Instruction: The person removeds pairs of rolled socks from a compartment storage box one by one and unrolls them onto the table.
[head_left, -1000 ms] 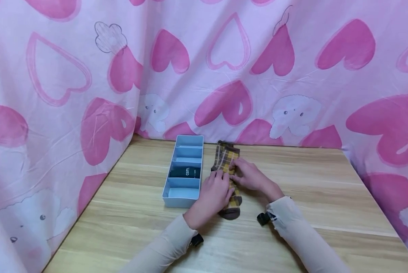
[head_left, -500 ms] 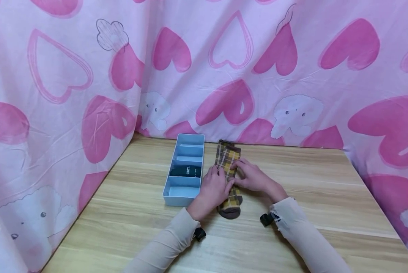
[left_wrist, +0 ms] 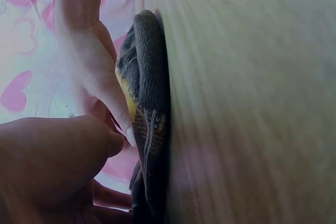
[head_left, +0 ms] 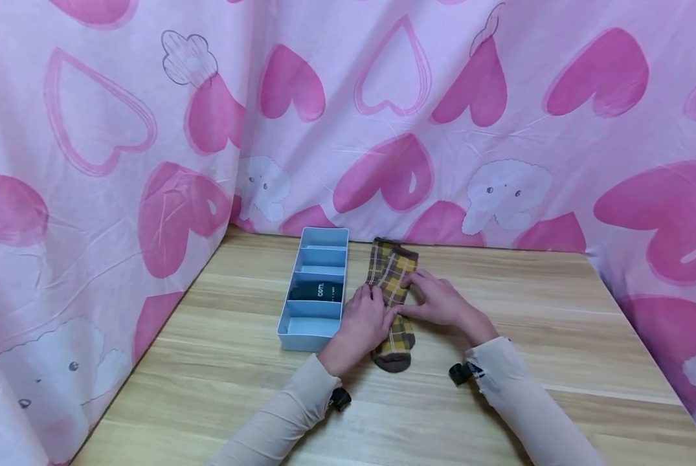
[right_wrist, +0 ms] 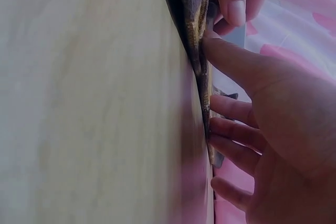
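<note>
A pair of brown and yellow plaid socks (head_left: 398,275) lies lengthwise on the table, one sock partly over the other, with dark toes towards me. My left hand (head_left: 362,320) rests on the left side of the socks at mid-length. From the right, my right hand (head_left: 441,303) touches their edge with spread, slightly bent fingers. The two thumbs nearly meet over the fabric. In the right wrist view, the right fingertips lie along the sock (right_wrist: 191,14). The left wrist view shows the dark sock toe (left_wrist: 150,56) low on the tabletop, with the left thumb apart from it.
Left of the socks stands a light blue divided box (head_left: 309,343). One of its compartments holds a dark rolled sock (head_left: 309,291) with white lettering. A pink heart-print curtain (head_left: 382,175) hangs behind the wooden table (head_left: 557,323) and at its sides.
The right hand has moved slightly right, and the upper sock's cuff has shifted right with it, fanning away from the other cuff. My left hand moved slightly up the socks earlier.
</note>
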Motion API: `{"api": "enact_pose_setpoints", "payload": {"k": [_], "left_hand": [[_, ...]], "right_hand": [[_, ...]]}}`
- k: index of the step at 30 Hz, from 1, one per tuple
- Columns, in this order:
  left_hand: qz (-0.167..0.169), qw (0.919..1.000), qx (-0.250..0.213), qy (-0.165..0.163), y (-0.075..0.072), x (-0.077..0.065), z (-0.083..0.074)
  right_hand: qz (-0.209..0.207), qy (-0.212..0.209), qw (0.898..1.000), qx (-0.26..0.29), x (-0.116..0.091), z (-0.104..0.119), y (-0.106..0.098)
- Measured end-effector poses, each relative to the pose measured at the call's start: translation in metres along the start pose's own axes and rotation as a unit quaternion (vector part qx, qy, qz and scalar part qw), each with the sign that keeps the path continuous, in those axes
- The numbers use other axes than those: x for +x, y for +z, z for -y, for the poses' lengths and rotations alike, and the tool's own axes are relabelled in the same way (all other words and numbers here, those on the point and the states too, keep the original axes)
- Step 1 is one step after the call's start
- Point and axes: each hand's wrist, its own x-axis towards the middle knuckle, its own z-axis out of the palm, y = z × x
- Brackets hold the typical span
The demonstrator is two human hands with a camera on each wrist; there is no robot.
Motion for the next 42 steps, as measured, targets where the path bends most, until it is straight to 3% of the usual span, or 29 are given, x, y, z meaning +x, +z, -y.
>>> {"api": "enact_pose_setpoints", "payload": {"k": [13,20,26,42], "left_hand": [[0.003,0.9988,0.049,0.006,0.001,-0.001,0.002],[0.017,0.9979,0.063,0.004,0.002,-0.002,0.002],[0.018,0.9976,0.066,0.004,0.002,-0.003,0.001],[0.064,0.9961,0.06,-0.004,0.002,-0.002,-0.005]], "right_hand": [[-0.007,0.028,1.0,-0.013,-0.015,-0.013,-0.012],[-0.021,0.052,0.997,-0.053,-0.021,-0.021,-0.017],[-0.009,0.082,0.995,-0.055,-0.021,-0.027,-0.02],[0.039,0.072,0.996,-0.019,-0.023,-0.035,-0.033]]}}
